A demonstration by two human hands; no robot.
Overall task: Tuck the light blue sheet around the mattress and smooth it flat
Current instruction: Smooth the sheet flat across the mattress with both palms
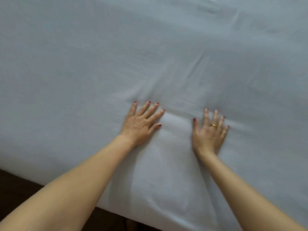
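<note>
Left hand (141, 121) and right hand (210, 132) flat, fingers spread, gripping nothing, pressed on light blue sheet (150, 47) covering mattress. Remaining creases (195, 65) lying straight beyond fingertips, slightly nearer right hand; likely stroke away from bed's near edge.

Dark brown floor (15, 185) at lower left (blurred), pale wooden strip (131, 225) at bottom edge
</note>
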